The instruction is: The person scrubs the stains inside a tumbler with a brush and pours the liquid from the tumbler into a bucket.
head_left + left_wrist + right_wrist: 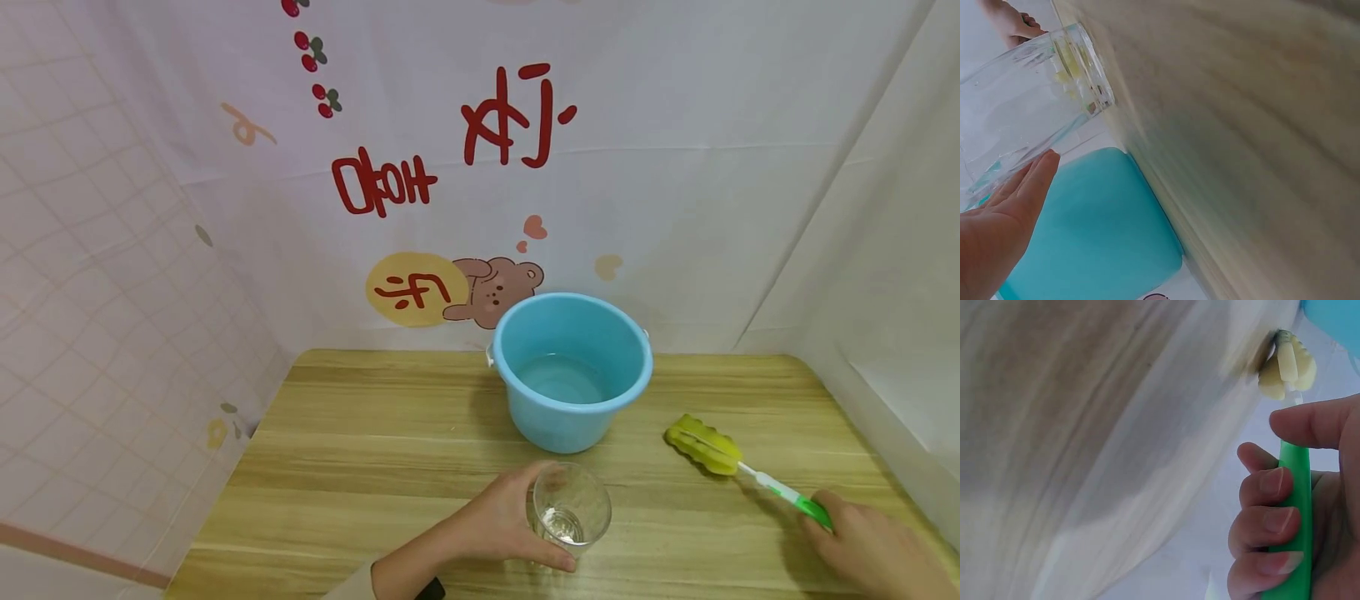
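A clear glass (573, 508) stands at the table's front, its mouth up; my left hand (498, 517) curves round its left side, thumb at the near side and fingers behind. In the left wrist view the left hand (1007, 219) lies along the glass (1029, 106). My right hand (873, 542) grips the green handle of a brush (780, 490) whose yellow sponge head points to the back left, low over the table. The right wrist view shows the fingers of the right hand (1297, 519) wrapped round the green handle (1297, 469).
A light blue bucket (570, 425) with some water in it stands behind the glass, near the back edge of the wood-grain table (360, 450). White cloth with red lettering and a bear print hangs behind, and cloth also hangs at both sides.
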`<move>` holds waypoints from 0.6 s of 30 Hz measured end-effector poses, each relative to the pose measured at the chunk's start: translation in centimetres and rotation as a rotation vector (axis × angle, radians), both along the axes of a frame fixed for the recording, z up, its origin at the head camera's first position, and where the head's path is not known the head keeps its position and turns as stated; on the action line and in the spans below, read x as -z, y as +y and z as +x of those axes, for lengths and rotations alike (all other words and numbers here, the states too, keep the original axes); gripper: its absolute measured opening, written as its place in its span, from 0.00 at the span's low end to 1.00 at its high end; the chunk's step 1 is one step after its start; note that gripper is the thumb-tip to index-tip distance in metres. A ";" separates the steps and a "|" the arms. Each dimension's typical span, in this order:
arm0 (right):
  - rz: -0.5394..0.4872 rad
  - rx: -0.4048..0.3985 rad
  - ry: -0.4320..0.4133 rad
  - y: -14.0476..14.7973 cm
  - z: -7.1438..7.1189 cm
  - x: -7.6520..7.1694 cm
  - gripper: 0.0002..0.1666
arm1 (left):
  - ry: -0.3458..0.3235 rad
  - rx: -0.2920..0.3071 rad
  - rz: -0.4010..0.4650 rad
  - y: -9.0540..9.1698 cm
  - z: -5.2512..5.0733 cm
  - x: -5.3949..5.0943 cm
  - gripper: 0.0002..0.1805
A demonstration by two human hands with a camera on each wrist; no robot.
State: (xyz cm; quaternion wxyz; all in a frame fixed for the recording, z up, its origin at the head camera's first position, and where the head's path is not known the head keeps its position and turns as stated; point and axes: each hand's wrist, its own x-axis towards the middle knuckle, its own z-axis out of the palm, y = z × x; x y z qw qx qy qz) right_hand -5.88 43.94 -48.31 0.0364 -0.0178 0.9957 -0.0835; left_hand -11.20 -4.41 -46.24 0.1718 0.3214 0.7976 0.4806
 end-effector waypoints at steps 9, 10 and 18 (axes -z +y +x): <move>0.019 -0.015 0.025 0.0 -0.4 0.0 0.12 | 0.009 -0.003 -0.019 0.1 0.2 0.4 0.51; 0.020 -0.018 0.031 0.1 -0.5 0.0 0.13 | 0.009 -0.002 -0.017 0.1 0.2 0.4 0.51; 0.007 -0.020 0.085 -0.1 -0.7 0.0 0.20 | 0.007 -0.006 -0.026 0.2 0.3 0.5 0.50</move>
